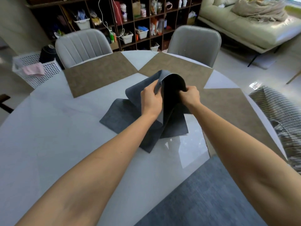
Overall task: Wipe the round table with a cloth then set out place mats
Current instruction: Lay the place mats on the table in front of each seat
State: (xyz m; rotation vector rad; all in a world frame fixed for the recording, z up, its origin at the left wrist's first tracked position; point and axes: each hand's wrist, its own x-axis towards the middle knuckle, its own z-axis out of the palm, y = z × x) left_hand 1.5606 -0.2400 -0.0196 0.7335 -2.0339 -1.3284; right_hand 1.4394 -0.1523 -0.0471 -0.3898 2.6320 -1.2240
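Over the middle of the white round table point(48, 136), both hands hold a bent stack of blue-grey place mats point(123, 115). My left hand point(150, 99) pinches the edge of one mat. My right hand point(191, 95) grips the arched mat with the black underside point(172, 90). The lower ends of these mats rest on the table. Three brown place mats lie flat: one at the far left point(97, 74), one at the far right point(177, 67), one on the right side point(232, 111). Another blue-grey mat point(203, 198) lies at the near edge.
Two grey chairs point(81, 44) point(195, 41) stand behind the table. A striped cloth point(280, 115) hangs at the right edge. A white perforated basket point(32, 69) sits on the floor at the left. Shelves and a sofa point(247, 25) line the back.
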